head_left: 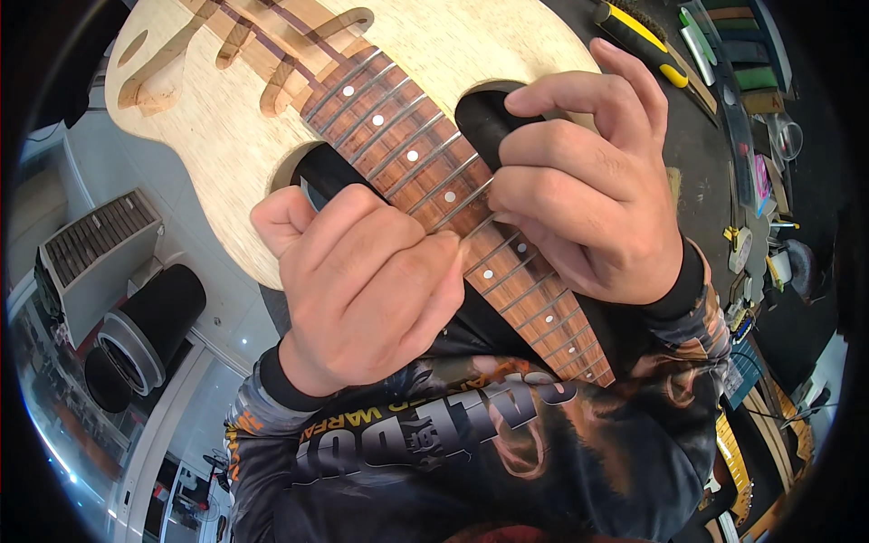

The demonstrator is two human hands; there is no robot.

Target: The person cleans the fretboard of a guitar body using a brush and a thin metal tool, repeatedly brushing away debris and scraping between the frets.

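Note:
An unfinished pale wood guitar body (213, 172) with routed cavities lies across the upper middle. Its brown fretboard (389, 136), with metal frets and round white dots, slants down toward my chest. My left hand (362, 281) is closed at the left edge of the fretboard, fingertips pinched together over a fret about midway along. Opposite it, my right hand (588, 181) presses its thumb and lower fingers together at the right edge. Its upper fingers are bent and raised over the cutaway. Whatever the fingertips of either hand pinch is hidden or too small to make out.
A yellow and black handled tool (638, 41) lies on the dark bench (701, 181) at upper right, beside assorted small tools. Another guitar neck (738, 466) is at lower right. On the left, past the body's edge, are a ribbed-top box (104, 235) and a black cylinder (167, 303).

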